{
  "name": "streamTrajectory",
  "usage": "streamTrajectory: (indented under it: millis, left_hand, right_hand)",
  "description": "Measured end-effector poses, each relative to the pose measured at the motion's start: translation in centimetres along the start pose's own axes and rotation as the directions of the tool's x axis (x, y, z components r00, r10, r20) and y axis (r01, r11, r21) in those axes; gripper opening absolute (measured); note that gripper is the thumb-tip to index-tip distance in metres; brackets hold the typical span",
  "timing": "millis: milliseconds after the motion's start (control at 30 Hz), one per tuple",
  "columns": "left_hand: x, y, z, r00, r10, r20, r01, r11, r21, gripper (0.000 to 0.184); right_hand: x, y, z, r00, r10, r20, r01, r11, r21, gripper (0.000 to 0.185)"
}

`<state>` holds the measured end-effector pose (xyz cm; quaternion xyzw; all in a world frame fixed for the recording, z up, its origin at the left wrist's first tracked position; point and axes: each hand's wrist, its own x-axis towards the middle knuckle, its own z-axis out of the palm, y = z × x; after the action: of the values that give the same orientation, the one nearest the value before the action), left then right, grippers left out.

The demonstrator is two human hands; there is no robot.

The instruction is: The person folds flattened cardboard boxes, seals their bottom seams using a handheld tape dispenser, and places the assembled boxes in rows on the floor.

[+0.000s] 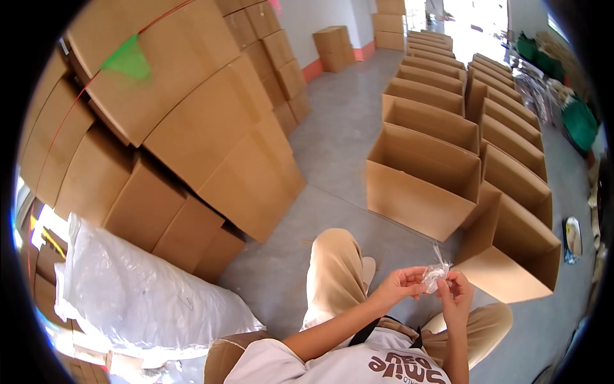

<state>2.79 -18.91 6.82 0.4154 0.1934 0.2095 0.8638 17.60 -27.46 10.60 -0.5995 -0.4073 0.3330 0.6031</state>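
A small crumpled piece of clear plastic [435, 276] is held up between both hands, above the lap. My left hand [409, 283] pinches its left side with the fingertips. On the other side, my right hand [456, 287] grips it between thumb and fingers. Thin strands of the plastic stick up above the fingers. Just beyond the hands stands an open, empty cardboard box [511, 246], with another open box [422, 182] to its left.
Two rows of open boxes run back across the grey floor [339, 121]. Stacked closed cartons [211, 121] rise at the left. A large white plastic-wrapped bundle [147, 291] lies at the lower left. Green bags [579, 121] lie along the right wall.
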Motion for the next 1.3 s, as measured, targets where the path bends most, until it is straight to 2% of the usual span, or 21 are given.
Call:
streamTrajectory:
  millis: [33, 167, 267, 467, 567, 600, 633, 667, 733, 767, 833, 867, 900, 933, 1000, 1033, 1067, 1100, 1133, 1200, 1300]
  left_hand:
    - [-0.4, 0.2, -0.5, 0.999, 0.031, -0.015, -0.030, 0.999, 0.025, 0.047]
    - [-2.5, 1.2, -1.3, 0.987, 0.118, -0.110, -0.114, 0.992, 0.047, 0.047]
    - [-3.7, 2.1, -1.6, 0.973, 0.168, -0.156, -0.184, 0.978, -0.096, 0.045]
    - [-5.6, 2.3, -3.3, 0.930, 0.270, -0.248, -0.267, 0.963, 0.046, 0.029]
    - [-8.3, 4.8, -4.8, 0.800, 0.435, -0.413, -0.291, 0.884, 0.367, 0.023]
    - [-10.1, 6.7, -5.4, 0.722, 0.513, -0.465, -0.291, 0.834, 0.469, 0.022]
    - [-12.3, 9.0, -5.8, 0.589, 0.626, -0.510, -0.313, 0.759, 0.571, 0.019]
    - [-15.1, 12.5, -4.8, 0.455, 0.695, -0.556, -0.153, 0.677, 0.720, 0.020]
    - [-20.7, 19.1, -3.1, 0.184, 0.959, -0.215, -0.098, 0.236, 0.967, 0.024]
    - [-23.8, 21.8, -2.2, 0.060, 0.998, -0.014, 0.129, 0.006, 0.992, 0.030]
    - [-30.2, 26.5, 0.2, -0.043, 0.964, 0.262, 0.530, -0.200, 0.824, 0.036]
    - [-33.2, 28.5, 1.7, -0.012, 0.916, 0.400, 0.704, -0.276, 0.654, 0.038]
    - [-35.4, 30.4, 3.8, -0.013, 0.861, 0.508, 0.802, -0.294, 0.520, 0.040]
    - [-37.9, 32.2, 5.2, 0.097, 0.737, 0.669, 0.902, -0.349, 0.255, 0.037]
    - [-42.9, 35.1, 6.6, 0.269, 0.611, 0.745, 0.946, -0.313, -0.085, 0.024]
    - [-45.2, 36.0, 6.1, 0.081, 0.875, 0.478, 0.994, -0.034, -0.106, 0.019]
    - [-47.4, 36.5, 5.1, -0.186, 0.967, 0.172, 0.951, 0.221, -0.214, 0.014]
    - [-49.4, 35.2, 3.6, -0.158, 0.987, 0.005, 0.948, 0.153, -0.279, 0.010]
    - [-50.4, 33.6, 2.7, -0.126, 0.980, -0.155, 0.944, 0.070, -0.322, 0.006]
    - [-43.3, 30.7, 5.2, -0.168, 0.968, 0.184, 0.975, 0.191, -0.112, 0.010]
    - [-37.4, 27.3, 7.0, 0.142, 0.820, 0.554, 0.974, -0.216, 0.069, 0.019]
  right_hand:
    - [0.2, 0.0, 0.3, 0.999, -0.001, 0.038, 0.000, 1.000, 0.017, 0.003]
    - [0.9, 0.0, 2.1, 0.981, 0.047, 0.189, -0.062, 0.995, 0.073, 0.004]
    - [0.9, -0.4, 3.6, 0.963, 0.049, 0.267, -0.070, 0.995, 0.072, 0.005]
    - [1.5, -0.3, 5.4, 0.915, 0.107, 0.389, -0.162, 0.980, 0.112, 0.006]
    - [1.1, -2.5, 6.6, 0.907, 0.045, 0.419, -0.102, 0.988, 0.114, 0.011]
    - [1.3, -4.0, 6.7, 0.927, -0.046, 0.372, 0.022, 0.997, 0.068, 0.015]
    - [1.4, -4.8, 6.8, 0.934, -0.139, 0.330, 0.141, 0.990, 0.017, 0.019]
    - [2.0, -4.7, 6.2, 0.930, -0.143, 0.338, 0.144, 0.989, 0.024, 0.019]
    - [4.8, -3.2, 3.2, 0.880, -0.273, 0.388, 0.389, 0.883, -0.261, 0.021]
    - [6.2, -2.2, 1.5, 0.870, -0.279, 0.407, 0.430, 0.833, -0.348, 0.020]
    - [9.6, 1.7, -3.2, 0.845, -0.324, 0.426, 0.513, 0.717, -0.472, 0.017]
    - [11.3, 4.5, -5.9, 0.828, -0.365, 0.426, 0.553, 0.659, -0.510, 0.016]
    - [12.0, 6.5, -8.7, 0.899, -0.267, 0.347, 0.431, 0.674, -0.599, 0.015]
    - [12.5, 8.7, -11.2, 0.953, -0.167, 0.254, 0.299, 0.675, -0.675, 0.015]
    - [12.9, 13.3, -16.3, 0.954, -0.137, 0.266, 0.299, 0.435, -0.849, 0.015]
    - [13.4, 15.2, -18.4, 0.953, -0.137, 0.271, 0.303, 0.435, -0.848, 0.015]
    - [13.8, 17.0, -20.0, 0.961, 0.046, 0.274, 0.223, 0.460, -0.860, 0.014]
    - [13.4, 18.0, -21.0, 0.937, 0.228, 0.266, 0.132, 0.472, -0.872, 0.014]
    - [12.8, 18.1, -20.8, 0.942, 0.225, 0.248, 0.114, 0.480, -0.870, 0.014]
    - [11.1, 13.7, -17.5, 0.984, -0.128, 0.122, 0.176, 0.662, -0.728, 0.015]
    - [10.7, 13.1, -17.6, 0.914, -0.328, 0.237, 0.375, 0.463, -0.803, 0.017]
